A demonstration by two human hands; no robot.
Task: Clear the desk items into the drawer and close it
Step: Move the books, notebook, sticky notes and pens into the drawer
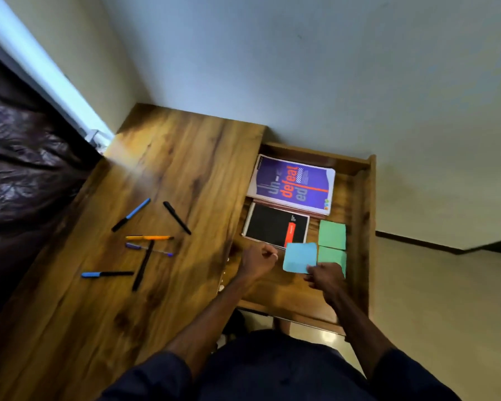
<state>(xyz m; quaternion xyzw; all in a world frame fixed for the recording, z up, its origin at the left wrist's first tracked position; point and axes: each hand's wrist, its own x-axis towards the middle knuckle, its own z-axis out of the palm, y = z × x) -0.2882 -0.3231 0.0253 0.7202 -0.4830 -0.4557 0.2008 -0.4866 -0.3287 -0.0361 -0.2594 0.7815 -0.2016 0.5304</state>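
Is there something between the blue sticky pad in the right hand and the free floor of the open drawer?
Nothing visible blocks it. The right hand holds the blue square sticky pad over the open wooden drawer, beside two green square pads and the black notebook. Bare drawer floor lies just in front of it.

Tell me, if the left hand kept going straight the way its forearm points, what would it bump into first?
Probably the black notebook in the open drawer: the left hand sits just short of its near edge, though height above it is unclear.

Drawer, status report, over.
Right hand holds blue sticky pad over open drawer; left hand closed, empty. Six pens on desk. Nothing blocking.
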